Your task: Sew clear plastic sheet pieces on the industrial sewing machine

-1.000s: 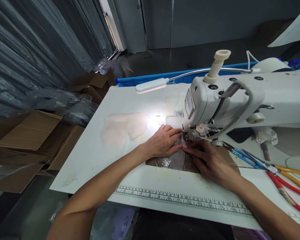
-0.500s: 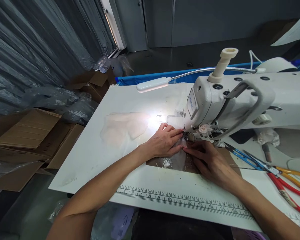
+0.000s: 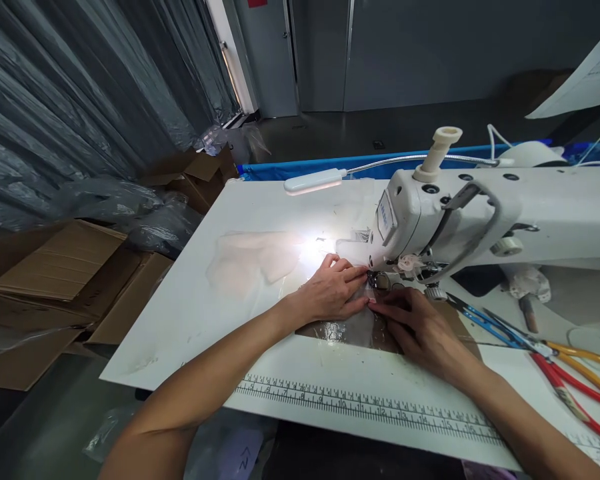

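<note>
Several left fingers [image 3: 354,273], slightly parted, touch translucent material [image 3: 359,330] beside bent right fingers [image 3: 391,311].

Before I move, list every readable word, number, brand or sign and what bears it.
"5" to "16": black-marked white ruler strip, near edge of white tabletop; far-right figures too small.
Blue-lettered label on the white sewing machine: too blurred to read.
Large white paper sheet, upper right: print too small.
Pale-lavender sheet below: marking unclear.
Red rectangle, top: cut off, no text visible.
</note>
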{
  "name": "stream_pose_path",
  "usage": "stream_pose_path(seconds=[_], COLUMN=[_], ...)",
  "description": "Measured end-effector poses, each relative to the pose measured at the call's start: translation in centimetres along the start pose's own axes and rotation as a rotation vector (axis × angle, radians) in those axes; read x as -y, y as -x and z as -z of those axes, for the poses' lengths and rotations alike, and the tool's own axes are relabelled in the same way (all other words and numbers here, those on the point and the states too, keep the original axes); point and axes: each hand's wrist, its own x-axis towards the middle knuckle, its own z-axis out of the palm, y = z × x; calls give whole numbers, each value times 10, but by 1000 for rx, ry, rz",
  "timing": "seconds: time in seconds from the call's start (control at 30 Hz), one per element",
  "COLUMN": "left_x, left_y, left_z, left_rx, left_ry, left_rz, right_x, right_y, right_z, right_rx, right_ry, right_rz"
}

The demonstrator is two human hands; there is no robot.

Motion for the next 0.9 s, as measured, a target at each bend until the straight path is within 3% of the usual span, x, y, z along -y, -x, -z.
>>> stream_pose_path(seconds=[0.33,0.9], left_x=[-3,1], left_y=[-2,1], left_z=[2,-1], left_rx=[-4,-32], left_ry=[-33,115], left_rz=[-3,58], right_x=[-4,-3], right_y=[2,1], right_z=[-4,-3], right_rx=[-46,-66], right_ry=[11,-3], right_rz=[11,48])
